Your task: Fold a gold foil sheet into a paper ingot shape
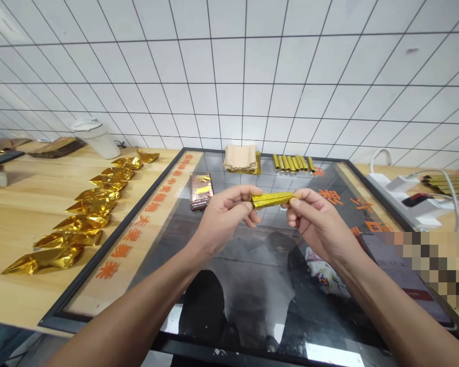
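Note:
Between my two hands is a rolled piece of gold foil paper (272, 199), held level above the dark glass panel (248, 260). My left hand (227, 209) pinches its left end with thumb and fingers. At the other end, my right hand (313, 209) grips the roll between thumb and forefinger. Behind the hands lies a stack of tan paper sheets (241, 157) with gold showing at its edge. To its right, several similar gold rolls (294, 163) sit side by side in a row.
Folded shiny gold foil pieces (87, 206) line the wooden table (11, 214) at left. A white lidded cup (97, 138) leans near the tiled wall (229, 61). A phone (201, 191) lies left of centre, a larger phone (405, 280) at right, beside a white power strip (401, 199) with cables.

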Demonstrator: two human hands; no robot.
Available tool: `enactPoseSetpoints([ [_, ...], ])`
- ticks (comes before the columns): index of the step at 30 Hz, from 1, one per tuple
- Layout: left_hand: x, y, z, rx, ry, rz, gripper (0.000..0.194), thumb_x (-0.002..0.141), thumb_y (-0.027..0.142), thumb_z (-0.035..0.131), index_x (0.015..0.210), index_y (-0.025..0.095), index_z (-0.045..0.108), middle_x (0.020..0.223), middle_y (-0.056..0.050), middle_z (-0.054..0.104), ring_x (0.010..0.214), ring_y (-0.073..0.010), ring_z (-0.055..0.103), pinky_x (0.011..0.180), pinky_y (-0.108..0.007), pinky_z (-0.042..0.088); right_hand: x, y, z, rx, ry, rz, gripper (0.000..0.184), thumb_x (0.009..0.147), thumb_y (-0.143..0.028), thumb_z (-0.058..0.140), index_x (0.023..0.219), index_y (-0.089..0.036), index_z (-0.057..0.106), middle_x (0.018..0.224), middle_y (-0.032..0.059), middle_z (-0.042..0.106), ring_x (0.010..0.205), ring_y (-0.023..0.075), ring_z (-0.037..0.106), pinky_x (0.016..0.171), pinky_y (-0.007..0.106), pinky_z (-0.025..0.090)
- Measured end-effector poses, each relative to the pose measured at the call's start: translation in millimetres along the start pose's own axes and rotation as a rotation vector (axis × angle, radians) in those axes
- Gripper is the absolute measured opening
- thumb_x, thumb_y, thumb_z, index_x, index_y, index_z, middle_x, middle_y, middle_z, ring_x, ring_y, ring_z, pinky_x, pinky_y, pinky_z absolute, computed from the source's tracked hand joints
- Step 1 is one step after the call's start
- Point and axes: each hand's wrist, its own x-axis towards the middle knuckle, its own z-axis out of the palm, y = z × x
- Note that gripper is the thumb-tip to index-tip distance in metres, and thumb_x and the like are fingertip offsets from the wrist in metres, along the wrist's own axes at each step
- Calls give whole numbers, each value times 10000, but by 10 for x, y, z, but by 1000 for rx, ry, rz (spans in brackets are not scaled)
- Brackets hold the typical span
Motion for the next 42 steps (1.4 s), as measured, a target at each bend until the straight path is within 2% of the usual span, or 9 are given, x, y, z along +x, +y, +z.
enactPoseSetpoints([
  [6,3,-27,-16,6,-1,-13,235,880,257,757,1093,163,784,813,-34,765,687,-153,738,619,-240,622,14,-6,43,-14,23,-25,408,731,-441,984,885,-250,658,770,-39,662,607,114,560,592,268,498],
  [20,-26,-69,-15,64,-6,58,274,996,391,772,1162,173,758,818,-44,789,688,-151,747,654,-251,639,13,60,68,70,31,-20,416,726,-410,1005,909,-221,684,802,-40,692,629,91,582,604,237,499],
  [27,-55,-20,23,117,-4,80,271,991,356,764,1166,150,753,771,-33,771,675,-140,743,656,-233,633,10,81,63,103,38,7,426,720,-406,1015,910,-211,687,785,-38,697,610,81,587,578,211,499],
  [31,-65,-17,50,91,2,37,276,958,317,781,1179,154,752,855,-34,781,717,-149,760,664,-247,652,16,78,68,97,55,-3,442,696,-415,1026,902,-208,693,751,-48,672,604,82,583,569,211,500],
  [36,-58,-44,74,47,-5,3,246,941,307,775,1133,155,751,837,-29,777,708,-144,756,650,-236,643,19,83,39,44,55,-8,462,730,-440,996,975,-211,679,817,-34,693,625,90,595,596,231,519],
  [39,-43,-53,84,41,37,12,258,921,309,782,1124,154,748,839,-31,780,699,-140,754,649,-230,638,9,112,17,-86,105,-76,477,799,-477,937,1094,-241,646,861,-34,686,657,119,610,610,266,530],
  [42,-24,-71,84,48,76,16,276,902,314,787,1119,149,742,843,-35,782,692,-136,750,643,-224,631,-45,138,26,-392,207,-327,374,903,-406,851,1172,-265,634,927,-26,664,736,146,636,671,306,544],
])
